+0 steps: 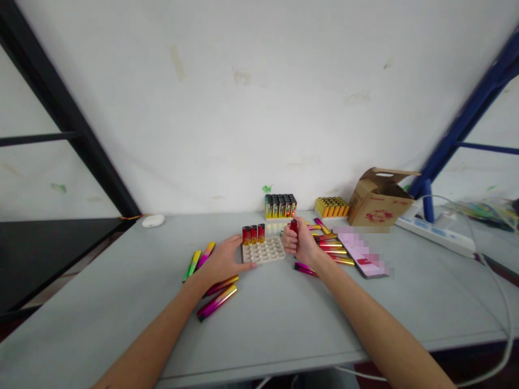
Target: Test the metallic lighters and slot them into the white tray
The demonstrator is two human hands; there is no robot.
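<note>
Left forearm [162, 329] and right forearm [373, 324], bare, lay nearest, both reaching forward over a grey surface [267, 319]. Left hand [225, 260]: at the left end of a pale tray [264, 254] with round cups, thumb and fingers spread apart, thumb by the front edge; whether it gripped or only rested could not be told. Right hand [299, 243]: closed in a fist on one red cylinder [293, 226], dark end uppermost, long axis close to upright, lower part hidden by the fingers. Chief relation: the tray lay between the hands, to the left of the fist, whose cylinder ran nearly parallel to three red cylinders [253, 234] upright in the tray's far row. These three stood just beside the left hand; the right hand was the nearer to the tray's right end. Further items: green-and-yellow cylinder [192, 266], lying left of the left hand; magenta-and-gold cylinder [218, 302], on the near side of that hand, long axis slanting; loose cylinders [332, 250], several, lying right of the right hand; carton [379, 202], open, beyond these.
</note>
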